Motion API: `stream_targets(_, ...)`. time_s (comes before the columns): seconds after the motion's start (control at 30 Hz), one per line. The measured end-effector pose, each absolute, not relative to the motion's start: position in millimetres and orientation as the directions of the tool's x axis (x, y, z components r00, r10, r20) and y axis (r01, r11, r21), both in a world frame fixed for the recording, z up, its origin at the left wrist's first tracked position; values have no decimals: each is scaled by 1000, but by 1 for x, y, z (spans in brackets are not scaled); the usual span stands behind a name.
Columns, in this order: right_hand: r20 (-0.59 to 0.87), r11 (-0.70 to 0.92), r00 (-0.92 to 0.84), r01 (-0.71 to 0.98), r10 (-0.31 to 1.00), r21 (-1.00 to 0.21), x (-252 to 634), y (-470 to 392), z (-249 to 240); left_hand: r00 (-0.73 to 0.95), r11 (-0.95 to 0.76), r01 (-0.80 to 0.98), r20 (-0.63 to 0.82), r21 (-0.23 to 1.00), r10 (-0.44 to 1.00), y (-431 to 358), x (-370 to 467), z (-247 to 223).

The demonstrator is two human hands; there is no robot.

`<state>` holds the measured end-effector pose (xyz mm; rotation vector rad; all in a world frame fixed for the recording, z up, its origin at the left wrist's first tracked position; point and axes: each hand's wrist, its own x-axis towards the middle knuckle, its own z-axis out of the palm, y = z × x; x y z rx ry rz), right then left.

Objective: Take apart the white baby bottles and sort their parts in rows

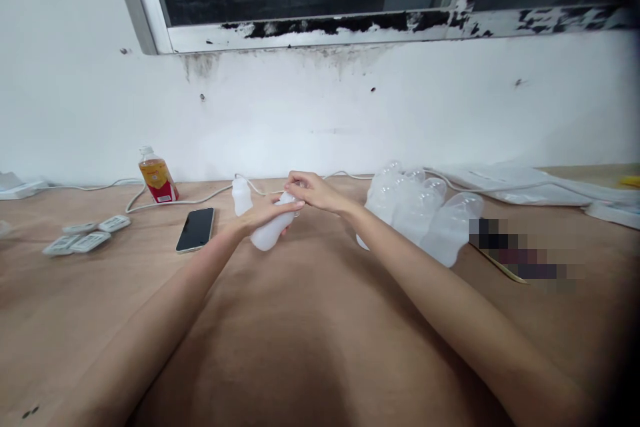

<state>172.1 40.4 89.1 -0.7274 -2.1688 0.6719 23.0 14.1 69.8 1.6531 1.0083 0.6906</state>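
Observation:
My left hand (267, 213) is wrapped round a translucent white plastic bottle (269, 235), which is tilted with its wider base toward me. At the bottle's upper end, my right hand (314, 191) has its fingertips pinched together; whatever is between them is hidden. Just behind my left hand, a similar white bottle (242, 197) stands upright. Beyond my right forearm is a cluster of several translucent white bottles (407, 203) with clear rounded tops, partly covered by the arm.
A phone (196, 229) lies left of my hands. Farther left are small flat white packs (90, 241) and a drink bottle (159, 177) by the wall. A white cable (200, 201) runs along the back. Plastic sheeting (515, 185) and a blurred-out object (515, 257) lie right.

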Motion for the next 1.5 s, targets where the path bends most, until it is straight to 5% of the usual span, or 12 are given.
stream_targets(0.17,413,615,-645,113,642,-780,166,32,87,818,205,124,-217,971,533,21,5,65)
stream_targets(0.3,469,676,-665,75,582,-733,161,24,91,885,282,119,-230,952,405,21,-2,61)
stream_targets(0.47,647,801,-518,137,560,-583,165,27,97,835,260,66,-196,963,515,18,8,69)
stream_targets(0.83,716,823,-459,62,526,-564,175,14,120,760,-113,22,57,993,648,1,28,85)
stream_targets(1.07,785,812,-214,215,581,-543,173,11,129,466,-349,26,298,937,833,-18,54,97)
stream_targets(1.27,811,680,169,465,561,-567,198,22,148,186,-474,427,439,770,879,-21,64,68)
stream_targets(1.37,776,600,-27,652,630,-465,200,18,149,203,-435,527,389,730,899,-16,65,55)
stream_targets(1.5,418,492,-375,843,827,-217,184,10,132,188,-463,565,439,683,878,-11,67,53)
